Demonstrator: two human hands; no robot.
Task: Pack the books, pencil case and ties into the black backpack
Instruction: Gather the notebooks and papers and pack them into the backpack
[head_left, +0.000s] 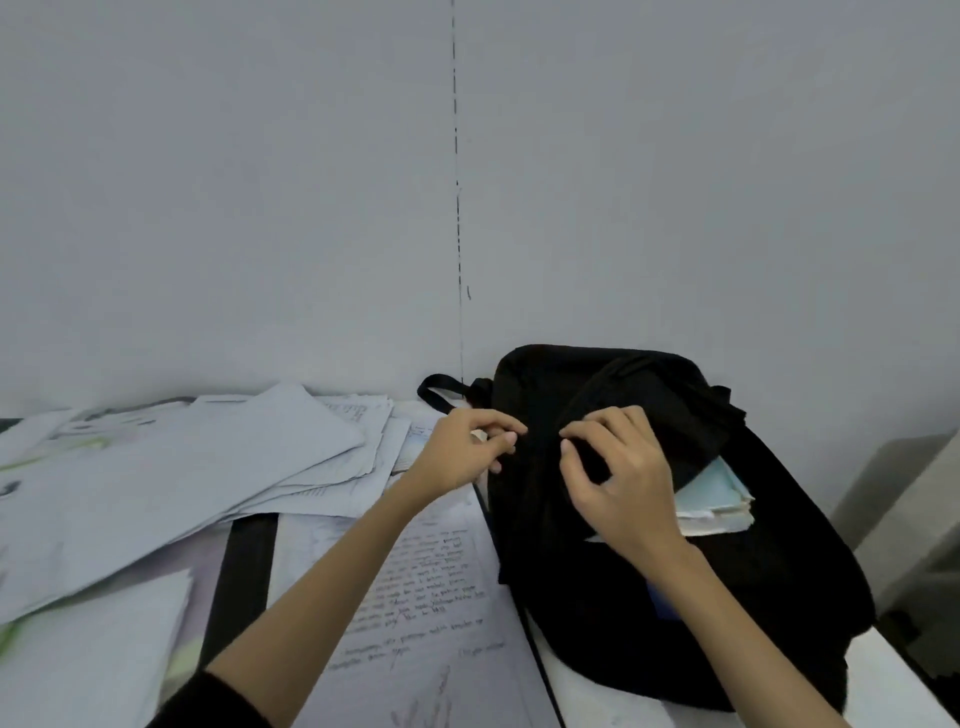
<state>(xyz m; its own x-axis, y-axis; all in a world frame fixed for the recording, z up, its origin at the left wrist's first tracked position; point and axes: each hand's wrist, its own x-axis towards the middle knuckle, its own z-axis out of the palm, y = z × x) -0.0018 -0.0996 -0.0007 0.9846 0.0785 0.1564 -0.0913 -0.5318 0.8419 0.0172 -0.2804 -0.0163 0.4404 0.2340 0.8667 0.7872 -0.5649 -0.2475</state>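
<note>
The black backpack (675, 519) is lying on the tabletop (597, 696) against the wall (260, 182), its mouth gaping toward the right, where a stack of books (719, 501) is poking out. Both hands are working at its upper edge: the left hand (460, 452) is pinching the dark fabric between thumb and fingers, and the right hand (618, 478) is curling its fingers around the edge of the opening just beside it. The pencil case and ties are not showing; whether they are inside I cannot tell.

The backpack is looking soft and floppy, so it will probably be sagging unless held at the stiffer seam or zip line, where the hands are gripping now. The books are likely adding weight and may be catching the opening.

Loose papers (182, 467) are piling up to the left, a handwritten sheet (415, 587) is lying under the left forearm, and a strap loop (436, 387) is trailing behind the backpack.
</note>
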